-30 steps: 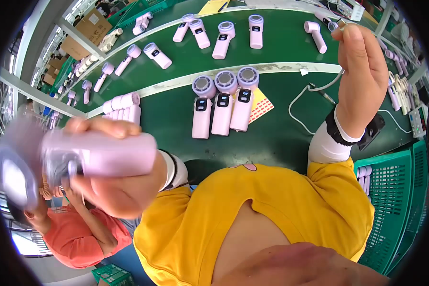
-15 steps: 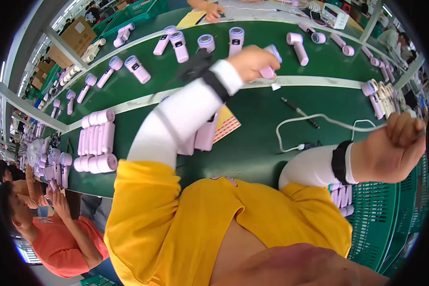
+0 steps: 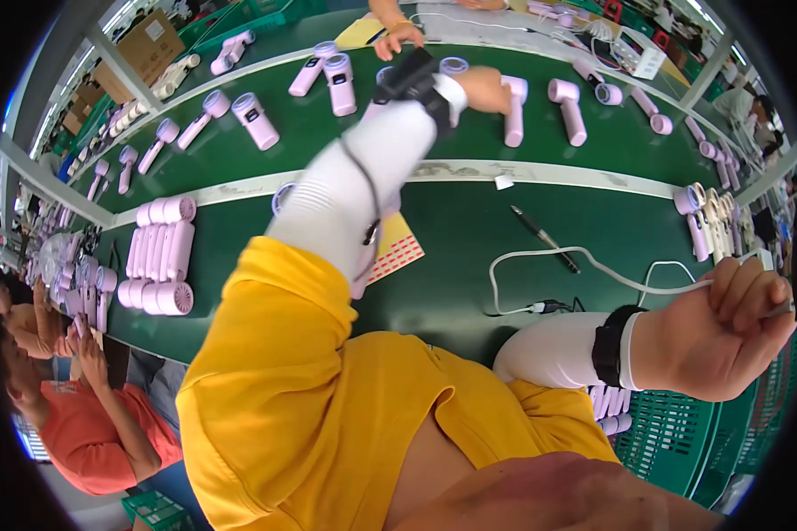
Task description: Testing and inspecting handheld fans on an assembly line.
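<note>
My left hand (image 3: 485,90) reaches across to the far green surface. Its fingers close at the head of a lilac handheld fan (image 3: 514,117); the fingertips are partly hidden. At the right, my right hand (image 3: 717,332) is closed on the end of a white USB cable (image 3: 593,257), with a small metallic tip showing at the fingers. The cable loops over the near green table to a white plug by a black connector (image 3: 553,306). Under my left forearm lie a yellow sheet with red marks (image 3: 397,258) and partly hidden lilac fans.
Several lilac fans (image 3: 255,121) lie along the far surface, beyond a pale rail (image 3: 584,175). Stacked fans (image 3: 161,252) stand at the left, a pen (image 3: 545,239) mid-table, a green crate (image 3: 664,434) lower right. Another person's hand (image 3: 400,40) is across; a person in orange (image 3: 106,434) sits left.
My left hand has gone slightly farther out, and the fan by it now shows its whole length. My right hand, still on the cable, sits lower in view. The view has shifted.
</note>
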`<state>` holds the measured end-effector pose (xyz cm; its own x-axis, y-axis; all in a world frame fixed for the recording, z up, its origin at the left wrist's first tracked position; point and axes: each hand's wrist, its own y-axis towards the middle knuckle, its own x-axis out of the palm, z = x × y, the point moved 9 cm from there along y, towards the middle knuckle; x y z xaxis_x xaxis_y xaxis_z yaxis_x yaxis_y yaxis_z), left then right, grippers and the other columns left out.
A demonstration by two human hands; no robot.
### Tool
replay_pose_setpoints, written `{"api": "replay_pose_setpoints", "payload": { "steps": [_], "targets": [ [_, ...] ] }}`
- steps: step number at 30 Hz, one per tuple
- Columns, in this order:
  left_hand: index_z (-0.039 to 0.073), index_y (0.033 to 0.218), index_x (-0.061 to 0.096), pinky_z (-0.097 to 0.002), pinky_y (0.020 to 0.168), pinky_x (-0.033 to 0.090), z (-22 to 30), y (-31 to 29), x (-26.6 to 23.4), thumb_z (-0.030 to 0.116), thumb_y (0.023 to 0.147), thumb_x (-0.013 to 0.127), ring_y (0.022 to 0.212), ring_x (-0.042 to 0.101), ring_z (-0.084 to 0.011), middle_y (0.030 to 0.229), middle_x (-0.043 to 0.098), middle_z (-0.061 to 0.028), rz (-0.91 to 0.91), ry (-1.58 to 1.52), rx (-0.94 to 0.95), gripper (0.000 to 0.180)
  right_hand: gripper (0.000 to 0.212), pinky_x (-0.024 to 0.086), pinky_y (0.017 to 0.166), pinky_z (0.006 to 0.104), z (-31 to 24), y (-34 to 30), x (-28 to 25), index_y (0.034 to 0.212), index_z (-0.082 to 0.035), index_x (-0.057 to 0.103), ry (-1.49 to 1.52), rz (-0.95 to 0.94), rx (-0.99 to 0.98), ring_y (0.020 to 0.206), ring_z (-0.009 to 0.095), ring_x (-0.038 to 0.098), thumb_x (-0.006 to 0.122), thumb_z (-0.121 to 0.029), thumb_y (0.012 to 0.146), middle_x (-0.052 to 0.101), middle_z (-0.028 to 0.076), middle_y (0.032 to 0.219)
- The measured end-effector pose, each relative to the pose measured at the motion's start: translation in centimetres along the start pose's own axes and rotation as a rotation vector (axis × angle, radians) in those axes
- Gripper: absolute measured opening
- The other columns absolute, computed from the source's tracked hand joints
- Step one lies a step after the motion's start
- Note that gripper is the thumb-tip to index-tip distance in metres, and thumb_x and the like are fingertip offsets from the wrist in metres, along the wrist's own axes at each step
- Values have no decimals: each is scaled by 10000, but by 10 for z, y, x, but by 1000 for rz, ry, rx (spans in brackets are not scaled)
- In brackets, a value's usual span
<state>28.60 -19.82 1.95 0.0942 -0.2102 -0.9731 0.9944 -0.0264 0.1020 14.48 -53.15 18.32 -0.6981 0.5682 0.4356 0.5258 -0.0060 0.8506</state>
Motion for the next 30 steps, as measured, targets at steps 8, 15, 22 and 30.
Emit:
{"api": "replay_pose_setpoints", "payload": {
  "steps": [8, 15, 22, 30],
  "targets": [
    [2, 792, 569, -375, 725, 411, -185, -175, -37, 257, 725, 519, 821, 529, -297, 811, 549, -175, -252, 214, -387, 268, 271, 178, 485, 246, -3, -7, 9, 814, 42, 494, -56, 12, -52, 517, 83, 219, 385, -195, 887, 267, -7, 567],
    [-33, 747, 593, -364, 535, 454, -160, -160, 1, 236, 682, 563, 610, 574, -292, 721, 578, -184, -313, 174, -292, 278, 251, 181, 491, 249, 2, -11, 21, 801, 31, 478, -129, 30, -45, 521, 85, 223, 386, -189, 880, 272, -1, 575],
    [-63, 753, 577, -342, 433, 453, -174, -140, -18, 232, 650, 592, 570, 583, -249, 723, 588, -157, -198, 232, -551, 312, 162, 188, 504, 255, 5, -9, 17, 767, 3, 443, -142, 20, -17, 537, 96, 233, 374, -123, 841, 281, 11, 589],
    [-55, 692, 585, -344, 403, 437, -144, -111, 15, 236, 668, 576, 517, 567, -266, 696, 582, -152, -372, 289, -326, 293, 311, 188, 332, 200, -5, -10, 20, 788, 30, 458, -828, 576, -233, 387, 70, 236, 395, -251, 905, 303, -3, 523]
  ]
}}
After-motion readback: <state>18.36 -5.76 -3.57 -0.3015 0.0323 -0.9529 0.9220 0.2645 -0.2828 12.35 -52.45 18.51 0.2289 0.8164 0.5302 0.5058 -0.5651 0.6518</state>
